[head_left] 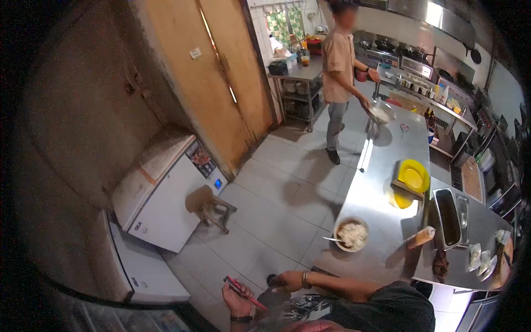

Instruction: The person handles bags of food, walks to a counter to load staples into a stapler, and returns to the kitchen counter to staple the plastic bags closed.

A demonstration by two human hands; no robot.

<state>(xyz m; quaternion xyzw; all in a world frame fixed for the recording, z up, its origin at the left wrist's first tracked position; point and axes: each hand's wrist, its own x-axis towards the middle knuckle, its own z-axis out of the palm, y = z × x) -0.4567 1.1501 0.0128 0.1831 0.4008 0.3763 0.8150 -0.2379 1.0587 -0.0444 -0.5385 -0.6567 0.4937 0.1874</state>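
Slim red object (256,302), with a dark section along it, is held in the left hand (237,297), fingers closed around it, low in the view and well apart from the steel bench (354,191). Exact type of the object cannot be determined. The left wrist carries a dark band. The right hand (289,281) is just beside it, palm turned down, with a bracelet (306,280) at the wrist; a small dark item (271,279) shows at its fingertips, but whether it is gripped cannot be told. On the near part of the bench is a bowl (352,234) of pale, lumpy food, a spoon (333,239) resting in it with the handle over the rim. Farther along is a yellow dish (414,176); a bottle (422,237) with pale orange contents is noted nearer the camera. A deep steel pan (447,218) is to the right of these, with clear bags (474,258) near it. At the far end a co-worker (338,66) stands with one hand at a metal bowl (381,113). A wooden stool (207,206) is on the tiled floor (271,196), close to a white chest freezer (171,202).
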